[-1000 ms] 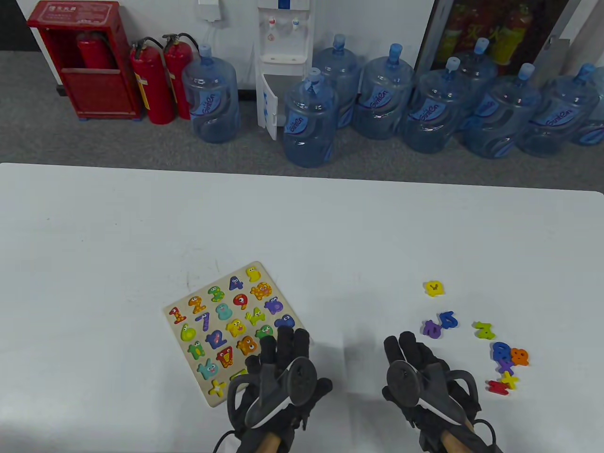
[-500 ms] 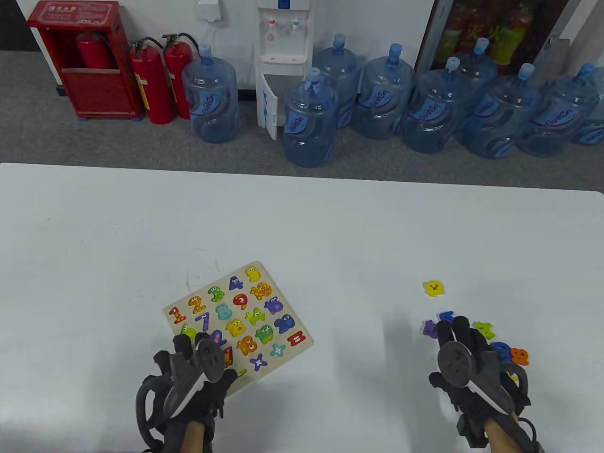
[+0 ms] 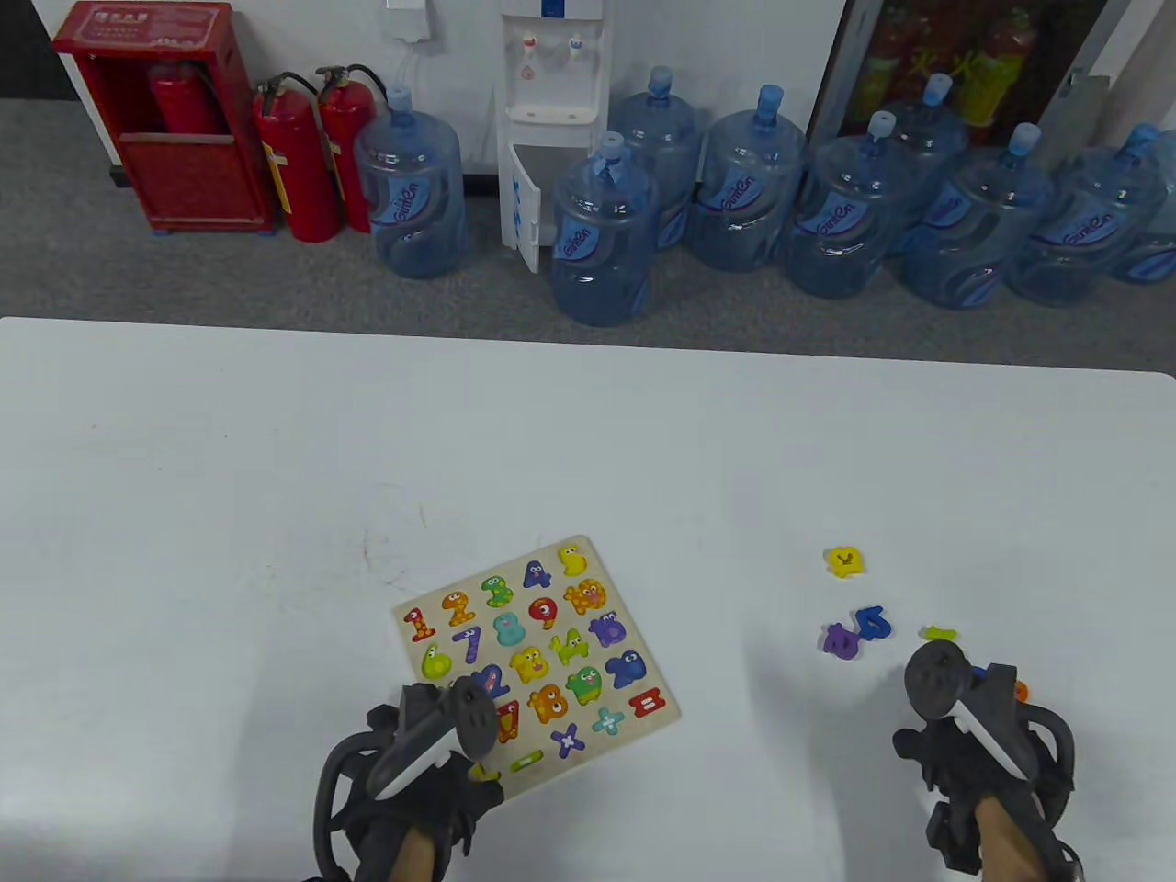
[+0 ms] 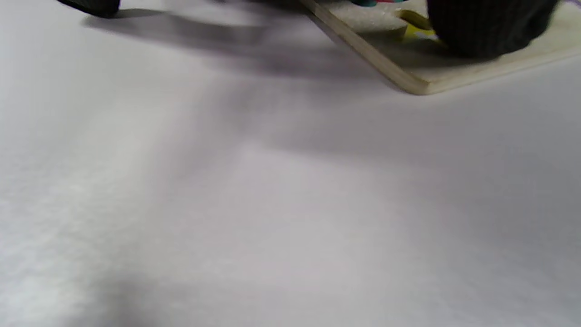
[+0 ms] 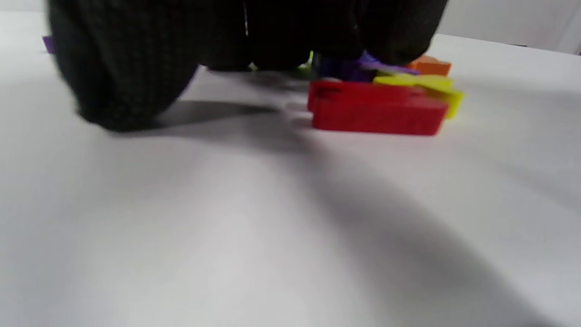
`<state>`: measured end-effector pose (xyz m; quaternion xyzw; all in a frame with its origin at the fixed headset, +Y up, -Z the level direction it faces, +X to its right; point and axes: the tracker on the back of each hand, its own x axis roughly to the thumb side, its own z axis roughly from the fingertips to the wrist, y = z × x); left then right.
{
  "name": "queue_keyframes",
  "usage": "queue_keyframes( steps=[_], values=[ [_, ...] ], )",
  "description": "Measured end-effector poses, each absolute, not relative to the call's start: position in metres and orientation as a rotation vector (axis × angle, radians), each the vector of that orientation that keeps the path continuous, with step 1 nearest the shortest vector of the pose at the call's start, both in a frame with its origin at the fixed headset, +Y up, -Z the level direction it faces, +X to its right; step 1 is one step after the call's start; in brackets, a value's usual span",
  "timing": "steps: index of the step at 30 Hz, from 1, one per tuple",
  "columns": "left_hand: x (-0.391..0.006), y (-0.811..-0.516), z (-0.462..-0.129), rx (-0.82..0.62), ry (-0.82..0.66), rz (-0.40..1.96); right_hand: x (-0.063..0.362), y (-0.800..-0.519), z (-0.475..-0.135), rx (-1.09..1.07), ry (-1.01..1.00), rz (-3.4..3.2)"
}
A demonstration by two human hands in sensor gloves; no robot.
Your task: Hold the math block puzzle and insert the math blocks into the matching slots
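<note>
Board: the wooden puzzle board (image 3: 537,657) lies flat in the lower middle of the table view, turned at a slant, its slots filled with bright number blocks plus a cross, a plus, a minus and an equals sign along the near edge.
Left hand: the left hand (image 3: 418,767) sits over the board's near-left corner; in the left wrist view a gloved fingertip (image 4: 488,25) presses down on the board (image 4: 454,77) close to its corner. Fingers spread flat, not wrapped around anything.
Loose blocks: to the right of the frame, a yellow block (image 3: 844,561) lies alone, with a purple block (image 3: 840,640) and a blue block (image 3: 873,623) touching just below it, and a green block (image 3: 939,633) a little further right.
Right hand: the right hand (image 3: 978,735) is down over the near cluster; whether it has hold of a block, I cannot tell. The right wrist view shows dark fingers (image 5: 122,68) on the table beside a red block (image 5: 376,109), with a yellow-green piece (image 5: 435,86) just behind it.
Surface: a plain white table (image 3: 588,441).
Room: grey floor beyond, a row of blue water jugs (image 3: 602,230), a white dispenser (image 3: 551,92), two red extinguishers (image 3: 308,156) and a red cabinet (image 3: 156,119) in the upper left.
</note>
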<state>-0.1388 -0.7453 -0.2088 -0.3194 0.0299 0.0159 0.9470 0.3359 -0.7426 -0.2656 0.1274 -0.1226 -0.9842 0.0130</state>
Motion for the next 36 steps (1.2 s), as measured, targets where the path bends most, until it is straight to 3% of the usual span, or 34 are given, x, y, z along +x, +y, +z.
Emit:
queue_keyframes(
  steps=[7,13,17,24,26,32,36],
  values=[
    [-0.103,-0.745,-0.207,-0.614,-0.073,-0.011,0.330,-0.736,-0.265,0.351,-0.210,-3.046],
    [-0.062,-0.745,-0.207,-0.620,-0.164,-0.036,0.323,-0.727,-0.266,0.152,-0.277,-3.208],
    [-0.041,-0.745,-0.205,-0.625,-0.207,-0.046,0.335,-0.717,-0.265,0.289,-0.114,-3.240],
    [-0.029,-0.744,-0.200,-0.610,-0.243,-0.063,0.361,-0.741,-0.271,0.551,-0.408,-3.016],
    [-0.031,-0.745,-0.200,-0.590,-0.255,-0.041,0.359,-0.739,-0.271,0.553,-0.323,-3.014],
    [-0.038,-0.744,-0.202,-0.551,-0.247,0.021,0.338,-0.734,-0.268,0.347,-0.229,-3.061],
    [-0.043,-0.745,-0.204,-0.517,-0.249,0.028,0.324,-0.729,-0.263,0.176,-0.280,-3.142]
  ],
)
